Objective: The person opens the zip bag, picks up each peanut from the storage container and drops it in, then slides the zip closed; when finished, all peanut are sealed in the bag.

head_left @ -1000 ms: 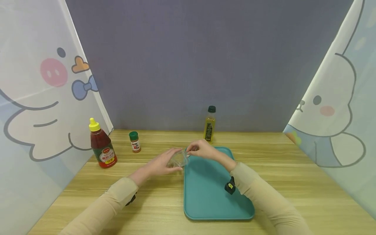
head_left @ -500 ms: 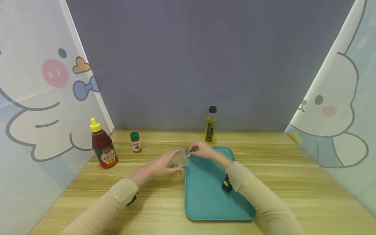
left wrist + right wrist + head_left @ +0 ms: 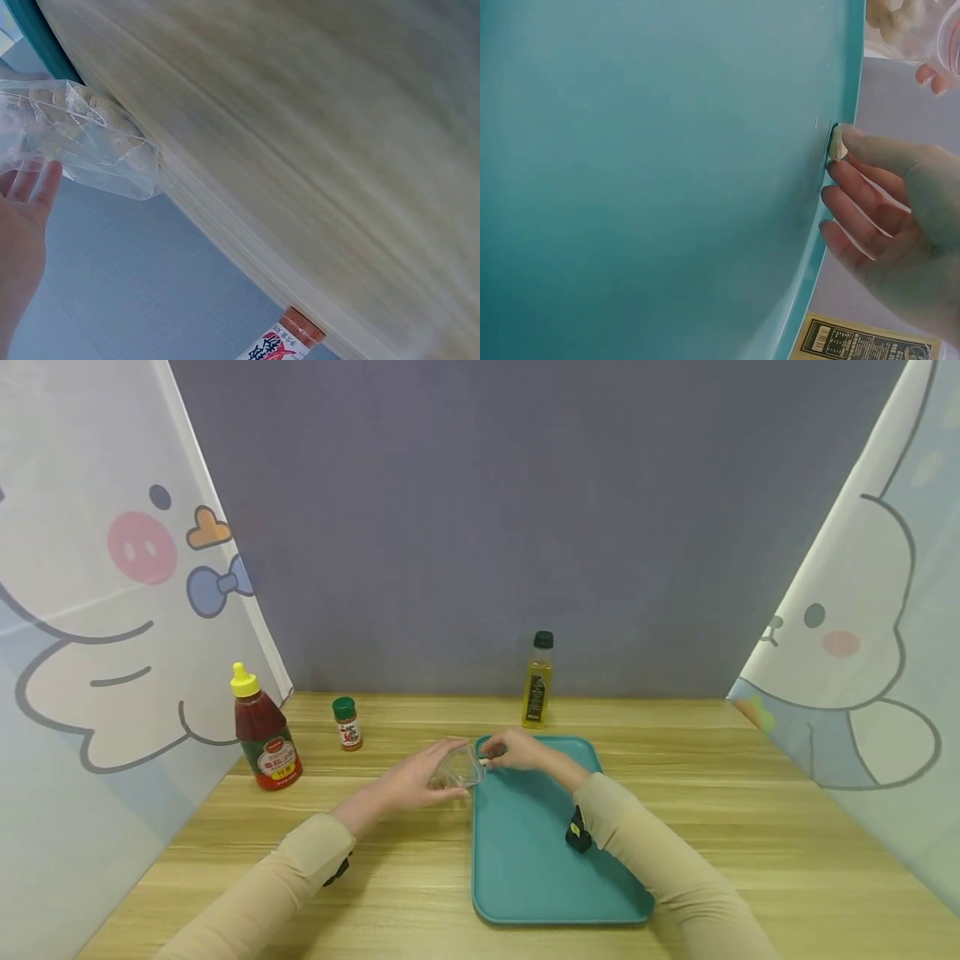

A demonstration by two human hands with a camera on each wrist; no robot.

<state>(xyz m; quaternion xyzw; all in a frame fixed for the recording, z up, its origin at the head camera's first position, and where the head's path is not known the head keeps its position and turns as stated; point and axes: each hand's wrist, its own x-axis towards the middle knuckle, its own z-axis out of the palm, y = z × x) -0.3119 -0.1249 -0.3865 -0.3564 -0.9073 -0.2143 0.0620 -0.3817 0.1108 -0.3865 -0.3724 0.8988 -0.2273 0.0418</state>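
Note:
My left hand (image 3: 412, 779) grips a clear zip bag (image 3: 459, 767) at the tray's left edge, its mouth facing right. Several unshelled peanuts (image 3: 109, 112) show through the plastic in the left wrist view. My right hand (image 3: 517, 750) is low over the far left corner of the teal tray (image 3: 551, 860). In the right wrist view, its thumb and forefinger pinch one peanut (image 3: 838, 144) by the tray's raised rim, the other fingers spread. The bag's red-lined mouth (image 3: 954, 46) is close by.
A ketchup bottle (image 3: 268, 739) with a yellow cap stands at the left of the wooden table (image 3: 390, 877). Right of it is a small green-capped spice jar (image 3: 347, 724). An oil bottle (image 3: 537, 685) stands just behind the tray, before the grey back panel (image 3: 480, 527).
My right hand has moved from the bag's mouth slightly down and right onto the tray's corner, carrying the peanut. The left hand and the bag have stayed nearly still.

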